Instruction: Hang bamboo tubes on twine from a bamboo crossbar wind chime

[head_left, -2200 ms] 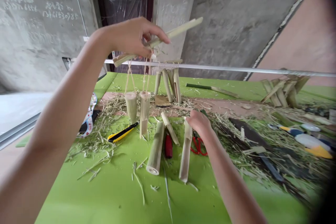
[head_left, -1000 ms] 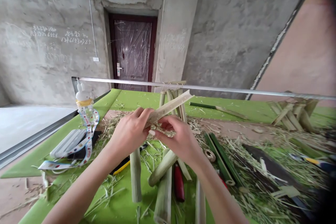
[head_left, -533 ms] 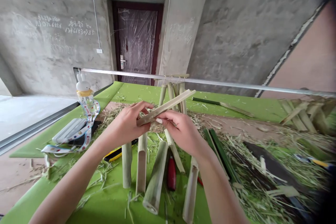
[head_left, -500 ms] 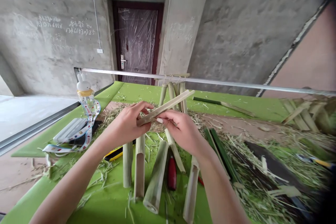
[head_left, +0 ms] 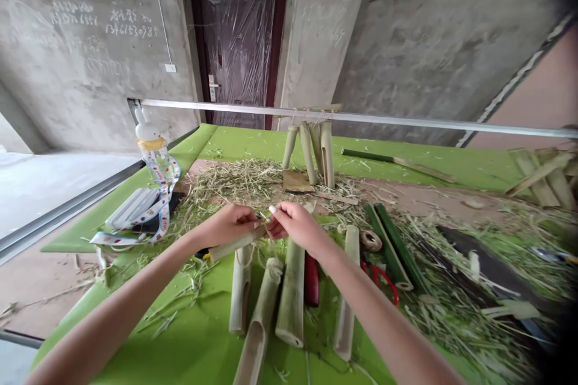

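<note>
My left hand (head_left: 230,227) is closed around a pale split bamboo strip (head_left: 235,244), which tilts down to the left. My right hand (head_left: 295,225) is closed in a pinch beside the strip's right end, on thin twine (head_left: 271,242) partly hidden by the fingers. Below my hands, cut bamboo tubes lie on the green mat: a notched one (head_left: 240,292), one with twine tied round its top (head_left: 262,325), a thick one (head_left: 292,301) and a slim one (head_left: 347,295). A dark red handle (head_left: 311,281) lies beside the thick tube.
Red-handled scissors (head_left: 383,280), a twine roll (head_left: 371,241) and green bamboo pieces (head_left: 401,246) lie right. Tied bamboo tubes (head_left: 309,150) stand behind, near a metal rail (head_left: 383,119). A rabbit-topped bottle (head_left: 151,141) is left. Shavings (head_left: 239,180) and a dark blade (head_left: 487,271) lie around.
The bamboo strip has come down and left, from raised across both hands to low in my left hand. My right hand has let go of it and now pinches twine. The tubes below have shifted.
</note>
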{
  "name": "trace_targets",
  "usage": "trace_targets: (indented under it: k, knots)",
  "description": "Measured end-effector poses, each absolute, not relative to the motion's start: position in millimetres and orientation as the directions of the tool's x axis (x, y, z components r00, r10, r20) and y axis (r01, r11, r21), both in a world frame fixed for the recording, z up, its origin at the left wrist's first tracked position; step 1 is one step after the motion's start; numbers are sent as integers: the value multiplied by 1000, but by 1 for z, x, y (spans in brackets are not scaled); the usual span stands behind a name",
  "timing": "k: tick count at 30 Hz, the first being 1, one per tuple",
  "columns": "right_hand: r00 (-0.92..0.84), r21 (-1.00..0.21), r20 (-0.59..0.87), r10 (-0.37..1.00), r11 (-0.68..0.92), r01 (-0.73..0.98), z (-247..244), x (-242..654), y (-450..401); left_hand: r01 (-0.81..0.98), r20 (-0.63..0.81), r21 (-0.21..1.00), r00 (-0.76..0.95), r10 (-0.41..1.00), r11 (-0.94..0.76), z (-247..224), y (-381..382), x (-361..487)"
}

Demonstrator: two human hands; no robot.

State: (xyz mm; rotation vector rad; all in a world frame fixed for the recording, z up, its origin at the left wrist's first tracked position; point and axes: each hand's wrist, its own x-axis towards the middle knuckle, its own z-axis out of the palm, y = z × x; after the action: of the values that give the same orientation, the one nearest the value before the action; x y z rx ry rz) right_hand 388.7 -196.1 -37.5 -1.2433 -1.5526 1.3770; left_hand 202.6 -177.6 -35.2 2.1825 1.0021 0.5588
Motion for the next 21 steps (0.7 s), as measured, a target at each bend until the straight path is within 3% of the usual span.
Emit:
trace_targets:
  k: [5,9,12,17,21]
  knots:
    - [-315,-993,-94,944,-111,-35,-77,386,-203,462,164,736,586,793,-494,-63,-174,195]
    - [-334,-994,-52,941,-80,-71,-86,392,-206,452,324,610,607,726,-650,-69,-179,196]
    - [-341,-990,-52,939,-93,-106,-88,393,-208,403,412,580,605,682,-708,-72,-186,199]
    - [-353,-970,-63,934,-140,-197,-90,389,-215,406,391,659,534,750,-633,-78,-200,207]
    - [-344,-960,-73,936,-159,-230,-93,390,-221,416,423,630,524,739,-656,-83,-207,210]
